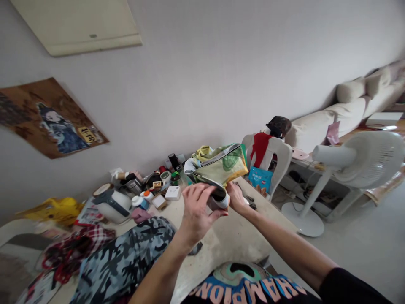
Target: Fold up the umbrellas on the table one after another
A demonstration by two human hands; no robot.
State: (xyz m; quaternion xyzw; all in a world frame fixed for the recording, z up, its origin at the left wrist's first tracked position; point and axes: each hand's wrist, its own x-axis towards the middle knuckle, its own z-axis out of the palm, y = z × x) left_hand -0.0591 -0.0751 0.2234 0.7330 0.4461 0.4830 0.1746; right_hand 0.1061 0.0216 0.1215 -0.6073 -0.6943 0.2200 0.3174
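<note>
The pale table (218, 240) stood against a plain light wall (196, 76), its front showing bare, marked patches. A brown poster (63, 126) with a drawn figure hung on the wall at the left. To the right were a white chair (280, 166) with a red cloth (260, 148) over its back, a white floor fan (373, 160) and, further off, a cream sofa (316, 126).

Bottles, jars and cups crowded the table's wall side, with a small white box (172, 193) near them and a white kettle (112, 204) further left. A camouflage cloth (126, 253) covered much of the left part, partly behind the left forearm. A blue packet (260, 178) showed by the chair.

The green-and-yellow bag (218, 166), as it seemed, was up in front of the person, blocking the view of some of the clutter behind. Its nearer end gaped, dark inside with a pale rim. The left hand (198, 207) was clamped on that end, fingers curled over the top and thumb below. The right hand (236, 197) was at the bag's lower right edge, just beside the open end; its fingertips were partly hidden, so whether they pinched the material could not be told.
</note>
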